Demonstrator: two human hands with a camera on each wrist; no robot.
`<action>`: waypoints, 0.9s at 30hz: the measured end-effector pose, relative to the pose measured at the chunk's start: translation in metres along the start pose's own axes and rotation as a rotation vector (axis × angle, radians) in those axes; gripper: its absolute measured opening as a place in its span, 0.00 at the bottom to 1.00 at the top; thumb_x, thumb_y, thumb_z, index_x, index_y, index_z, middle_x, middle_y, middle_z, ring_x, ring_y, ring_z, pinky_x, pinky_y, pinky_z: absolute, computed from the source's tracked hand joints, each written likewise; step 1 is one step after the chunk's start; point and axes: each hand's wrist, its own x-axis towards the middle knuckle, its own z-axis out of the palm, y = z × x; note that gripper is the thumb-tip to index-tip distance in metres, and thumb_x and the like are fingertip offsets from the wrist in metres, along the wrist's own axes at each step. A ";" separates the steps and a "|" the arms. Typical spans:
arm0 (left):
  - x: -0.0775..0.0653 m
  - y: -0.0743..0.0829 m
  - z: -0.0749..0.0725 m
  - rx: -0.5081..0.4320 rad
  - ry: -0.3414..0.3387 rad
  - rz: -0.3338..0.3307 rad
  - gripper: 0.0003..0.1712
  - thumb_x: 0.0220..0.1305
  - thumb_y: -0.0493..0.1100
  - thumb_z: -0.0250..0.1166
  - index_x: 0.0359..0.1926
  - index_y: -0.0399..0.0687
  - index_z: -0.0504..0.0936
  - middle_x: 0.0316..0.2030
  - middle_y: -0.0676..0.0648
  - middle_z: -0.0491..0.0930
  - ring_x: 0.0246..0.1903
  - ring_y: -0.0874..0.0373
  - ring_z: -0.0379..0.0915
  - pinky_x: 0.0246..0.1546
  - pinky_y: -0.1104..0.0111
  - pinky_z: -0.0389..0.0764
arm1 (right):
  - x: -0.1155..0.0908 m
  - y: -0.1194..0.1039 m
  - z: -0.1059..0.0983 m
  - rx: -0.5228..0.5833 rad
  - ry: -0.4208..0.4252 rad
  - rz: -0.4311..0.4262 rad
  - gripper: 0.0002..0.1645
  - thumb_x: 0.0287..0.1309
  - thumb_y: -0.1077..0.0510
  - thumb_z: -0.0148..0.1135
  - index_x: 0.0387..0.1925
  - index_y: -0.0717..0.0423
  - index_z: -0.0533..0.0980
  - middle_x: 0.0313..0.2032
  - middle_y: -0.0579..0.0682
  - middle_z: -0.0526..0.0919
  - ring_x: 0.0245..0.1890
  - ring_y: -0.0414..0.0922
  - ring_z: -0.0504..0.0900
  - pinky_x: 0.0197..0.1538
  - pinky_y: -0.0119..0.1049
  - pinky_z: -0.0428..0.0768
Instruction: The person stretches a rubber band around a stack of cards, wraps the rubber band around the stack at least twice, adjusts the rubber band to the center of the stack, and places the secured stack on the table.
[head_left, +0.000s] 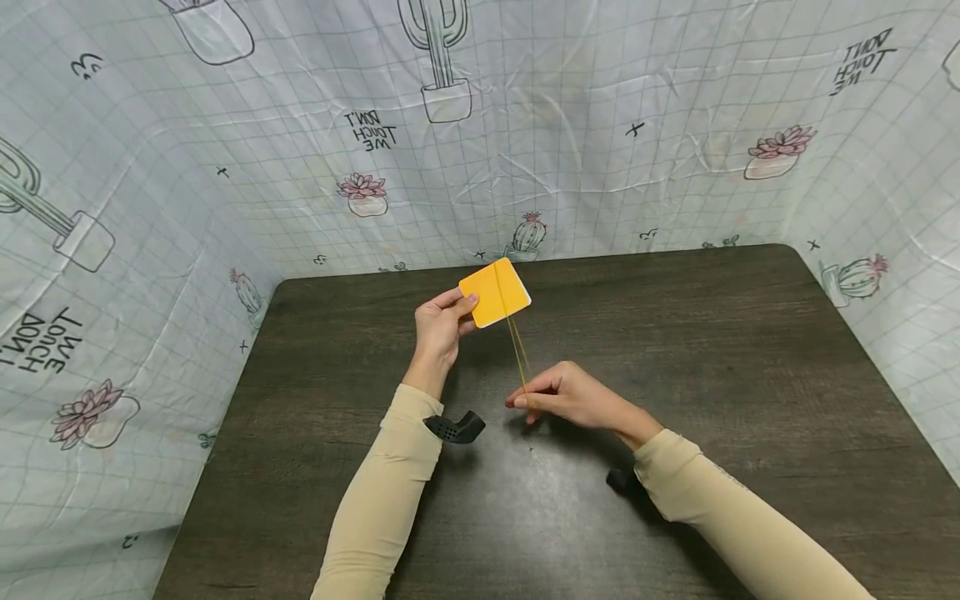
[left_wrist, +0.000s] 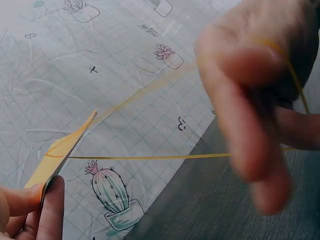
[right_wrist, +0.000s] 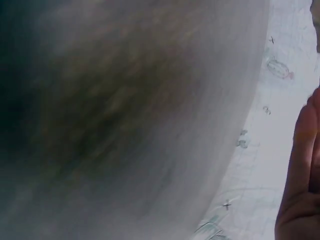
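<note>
At the near side, a beige left sleeve (head_left: 375, 517) and a beige right sleeve (head_left: 738, 508) are seen reaching in over a dark wood-grain table (head_left: 712, 350). A black wrist device (head_left: 455, 428) is worn at the left cuff; a second black piece (head_left: 618, 481) is noted beside the right cuff.

Farther in, right of centre, the right hand (head_left: 566, 396) is held above the table. A thin yellow rubber band (head_left: 518, 346) is grasped between its thumb and fingers. In the right wrist view only part of this hand is shown, at the right edge, and most of the view is blurred.

Farther still and to the left, a yellow card (head_left: 513, 287) is gripped at its left edge by the left hand (head_left: 441, 327), with the thumb laid on its face. The card is held tilted, above the far part of the table; whether it is single or stacked cannot be determined. The band is passed across its face and is stretched in two strands to the right hand.

At the far side, the table is backed by a pale gridded sheet (head_left: 562, 167) printed with potted plants.
</note>
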 end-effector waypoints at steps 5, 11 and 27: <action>0.001 -0.002 -0.001 -0.016 0.001 -0.017 0.17 0.63 0.29 0.69 0.53 0.30 0.84 0.43 0.37 0.83 0.34 0.54 0.85 0.32 0.66 0.87 | 0.004 -0.006 0.010 -0.157 0.122 -0.223 0.10 0.67 0.66 0.62 0.33 0.58 0.88 0.46 0.54 0.88 0.34 0.49 0.87 0.29 0.30 0.79; 0.000 -0.003 0.003 -0.058 -0.005 -0.023 0.17 0.64 0.28 0.68 0.53 0.28 0.83 0.37 0.40 0.82 0.29 0.55 0.84 0.29 0.68 0.86 | 0.009 -0.012 0.019 -0.295 0.200 -0.411 0.19 0.74 0.56 0.53 0.58 0.59 0.81 0.60 0.52 0.80 0.36 0.45 0.88 0.45 0.33 0.84; -0.003 -0.008 0.012 -0.060 0.040 0.004 0.14 0.64 0.29 0.68 0.50 0.28 0.84 0.35 0.40 0.83 0.26 0.56 0.83 0.28 0.69 0.86 | 0.020 -0.024 0.023 -0.355 0.337 -0.403 0.45 0.75 0.36 0.37 0.81 0.48 0.36 0.79 0.56 0.34 0.49 0.51 0.85 0.49 0.38 0.84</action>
